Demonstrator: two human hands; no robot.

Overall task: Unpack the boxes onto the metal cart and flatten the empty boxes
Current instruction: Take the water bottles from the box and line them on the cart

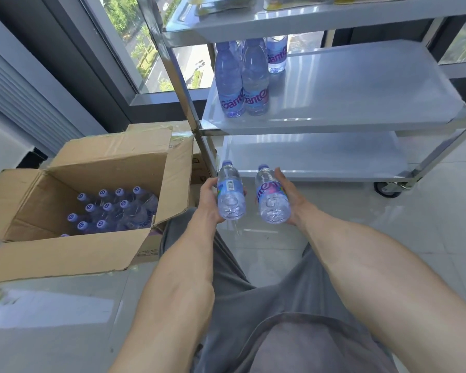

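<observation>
At centre frame you hold two clear water bottles with purple caps, bases toward you. Your left hand (pixel 209 200) wraps the left bottle (pixel 230 193), barcode label showing; your right hand (pixel 289 196) wraps the right bottle (pixel 272 196), its pink-lettered label up. At left, the open cardboard box (pixel 113 168) holds more capped bottles (pixel 111 211). At upper right, the metal cart (pixel 361 84) carries three standing bottles (pixel 249 76) on its middle shelf.
</observation>
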